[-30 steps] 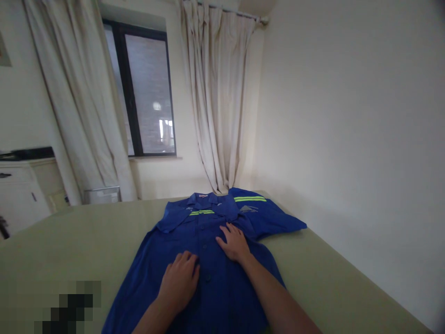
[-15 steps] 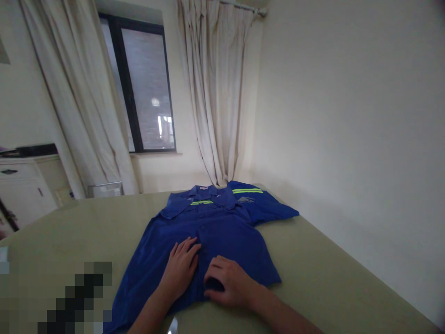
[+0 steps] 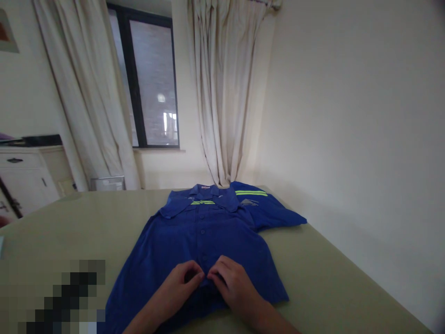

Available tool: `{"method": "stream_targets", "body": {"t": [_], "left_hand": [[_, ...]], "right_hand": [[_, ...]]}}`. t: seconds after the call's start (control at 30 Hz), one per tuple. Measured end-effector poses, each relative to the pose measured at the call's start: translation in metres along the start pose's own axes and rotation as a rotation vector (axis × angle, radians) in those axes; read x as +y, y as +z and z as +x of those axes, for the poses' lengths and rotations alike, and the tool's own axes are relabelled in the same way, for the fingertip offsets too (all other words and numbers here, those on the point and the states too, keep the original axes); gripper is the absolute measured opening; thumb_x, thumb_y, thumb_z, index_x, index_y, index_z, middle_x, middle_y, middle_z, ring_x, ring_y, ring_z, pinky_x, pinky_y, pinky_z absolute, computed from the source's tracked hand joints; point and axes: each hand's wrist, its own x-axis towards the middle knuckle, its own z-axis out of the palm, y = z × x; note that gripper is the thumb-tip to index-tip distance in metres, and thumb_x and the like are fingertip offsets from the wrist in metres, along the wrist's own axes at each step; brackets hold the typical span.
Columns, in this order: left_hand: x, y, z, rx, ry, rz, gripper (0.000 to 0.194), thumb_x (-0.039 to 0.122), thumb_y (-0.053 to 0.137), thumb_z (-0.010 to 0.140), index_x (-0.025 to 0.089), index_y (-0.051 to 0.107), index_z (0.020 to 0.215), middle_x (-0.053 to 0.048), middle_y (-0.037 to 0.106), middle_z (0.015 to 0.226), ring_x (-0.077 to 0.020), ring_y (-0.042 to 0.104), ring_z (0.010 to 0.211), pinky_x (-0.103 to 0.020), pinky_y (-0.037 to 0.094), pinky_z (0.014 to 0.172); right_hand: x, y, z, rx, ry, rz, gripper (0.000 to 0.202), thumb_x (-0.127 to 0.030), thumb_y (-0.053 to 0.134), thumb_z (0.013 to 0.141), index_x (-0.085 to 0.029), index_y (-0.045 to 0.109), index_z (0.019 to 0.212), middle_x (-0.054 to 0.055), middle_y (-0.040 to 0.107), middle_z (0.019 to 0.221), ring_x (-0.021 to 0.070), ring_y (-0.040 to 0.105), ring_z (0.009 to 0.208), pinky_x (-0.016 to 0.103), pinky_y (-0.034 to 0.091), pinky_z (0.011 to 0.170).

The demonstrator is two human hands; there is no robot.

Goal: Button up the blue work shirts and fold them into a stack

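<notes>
A blue work shirt [image 3: 194, 241] with yellow-green reflective stripes lies flat, collar away from me, on a pale green bed [image 3: 330, 283]. Its right sleeve [image 3: 271, 211] is spread out to the side. My left hand [image 3: 181, 283] and my right hand [image 3: 232, 283] meet at the button placket near the shirt's lower hem. The fingers of both hands are curled and pinch the fabric there.
Cream curtains [image 3: 222, 93] hang on both sides of a dark-framed window [image 3: 153, 79] behind the bed. A white cabinet [image 3: 24, 178] stands at the left. A plain wall [image 3: 365, 139] runs close along the bed's right side. A blurred patch covers the lower left.
My right hand slid from the shirt's chest down to the hem. My left hand went from lying flat to pinching the placket beside it.
</notes>
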Motion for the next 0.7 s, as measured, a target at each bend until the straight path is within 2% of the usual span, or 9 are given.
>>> {"method": "stream_targets", "body": {"t": [0.13,0.23,0.37,0.43,0.57,0.7], "left_hand": [[0.007,-0.005,-0.007,0.001,-0.118,0.146,0.058,0.068,0.043,0.092,0.018,0.072,0.081,-0.005,0.072,0.078,-0.0230,0.063,0.078,-0.031,0.041,0.070],[0.008,-0.005,-0.011,0.032,-0.157,0.225,0.063,0.069,0.037,0.093,0.020,0.073,0.077,-0.008,0.073,0.084,-0.0261,0.064,0.085,-0.034,0.040,0.077],[-0.003,0.002,-0.005,-0.023,-0.100,-0.096,0.046,0.062,0.051,0.086,0.019,0.069,0.083,-0.003,0.069,0.081,-0.0209,0.060,0.080,-0.029,0.042,0.074],[-0.008,0.008,0.000,-0.008,-0.075,-0.256,0.041,0.058,0.058,0.082,0.018,0.067,0.086,0.000,0.066,0.078,-0.0185,0.057,0.077,-0.028,0.042,0.072],[-0.006,0.019,0.002,0.128,-0.012,-0.302,0.033,0.050,0.063,0.083,0.018,0.066,0.083,-0.001,0.064,0.080,-0.0186,0.056,0.080,-0.028,0.043,0.076],[0.003,0.024,0.001,0.161,-0.007,-0.433,0.041,0.058,0.070,0.078,0.018,0.067,0.081,0.000,0.062,0.074,-0.0169,0.054,0.074,-0.027,0.041,0.072]], "right_hand": [[-0.004,0.006,-0.001,0.068,-0.167,-0.125,0.025,-0.032,0.046,0.107,-0.021,0.063,0.093,0.003,0.066,0.088,0.0166,0.061,0.080,0.026,0.045,0.073],[-0.008,0.010,0.000,0.126,-0.245,-0.230,0.029,-0.032,0.041,0.109,-0.020,0.062,0.092,0.004,0.066,0.085,0.0175,0.059,0.077,0.028,0.044,0.070],[-0.012,0.007,0.001,0.147,-0.267,-0.238,0.029,-0.031,0.041,0.109,-0.019,0.061,0.093,0.004,0.065,0.084,0.0164,0.059,0.076,0.027,0.044,0.070],[-0.013,0.004,0.001,0.125,-0.295,-0.241,0.028,-0.030,0.042,0.109,-0.019,0.061,0.092,0.004,0.065,0.085,0.0162,0.059,0.076,0.027,0.044,0.069],[-0.010,0.002,0.001,0.111,-0.326,-0.280,0.032,-0.030,0.040,0.109,-0.018,0.061,0.087,0.004,0.065,0.082,0.0166,0.059,0.073,0.028,0.041,0.066],[-0.007,0.007,0.001,0.171,-0.249,-0.228,0.038,-0.039,0.040,0.109,-0.019,0.060,0.083,0.003,0.064,0.078,0.0157,0.059,0.070,0.027,0.040,0.063]]}}
